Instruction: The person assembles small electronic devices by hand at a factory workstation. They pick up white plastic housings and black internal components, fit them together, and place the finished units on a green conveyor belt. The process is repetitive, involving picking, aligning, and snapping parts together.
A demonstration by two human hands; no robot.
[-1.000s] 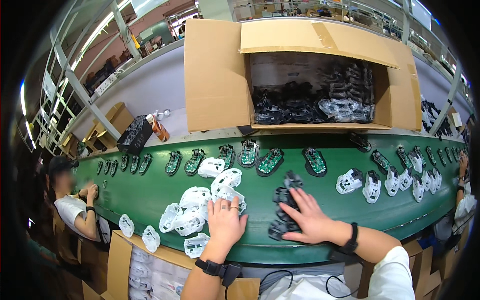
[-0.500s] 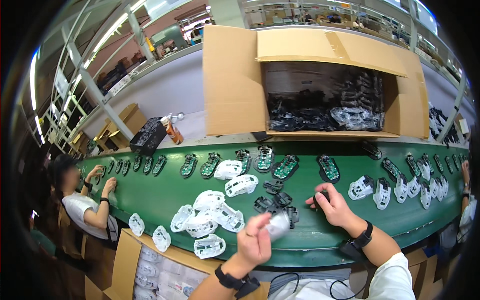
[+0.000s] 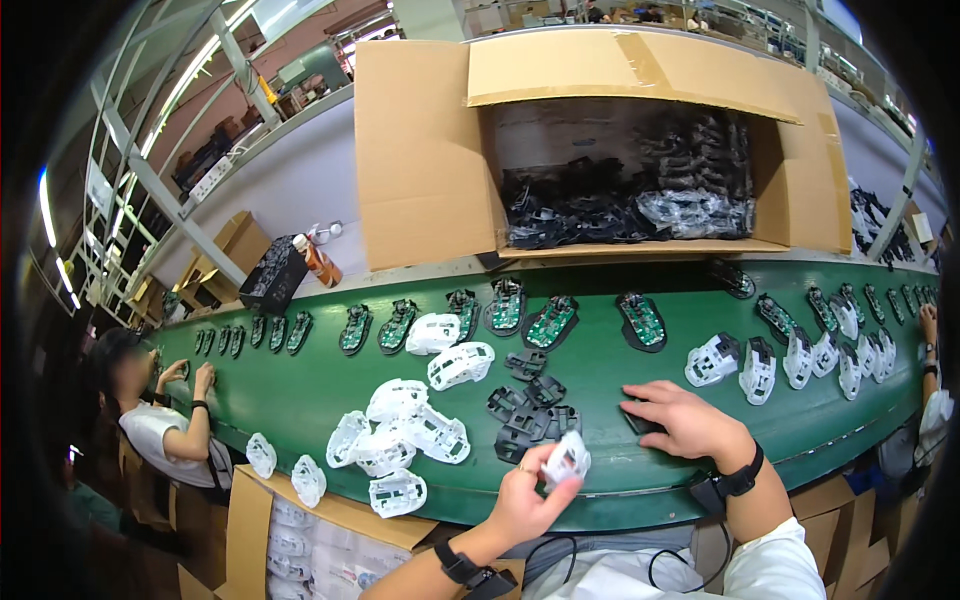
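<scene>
My left hand (image 3: 528, 498) grips a white computer-mouse shell (image 3: 568, 460) between thumb and fingers, just above the front part of the green belt (image 3: 610, 480). Low over the belt, my right hand (image 3: 688, 420) has a small black plastic part (image 3: 642, 420) between its thumb and fingers; the hand partly hides it. Several black plastic parts (image 3: 525, 415) lie in a cluster between my hands. To the left of them is a loose pile of white mouse shells (image 3: 400, 430).
Mouse bases with green circuit boards (image 3: 550, 322) line the belt's far side. More shells with black parts fitted (image 3: 758, 372) lie to the right. Behind stands an open carton (image 3: 425, 170) of bagged black parts. A co-worker (image 3: 165, 435) sits at the left.
The white shell has turned and come into sharp view in my left hand. My right hand has moved lower, its fingers stretched further over the black part. The whole view has shifted slightly.
</scene>
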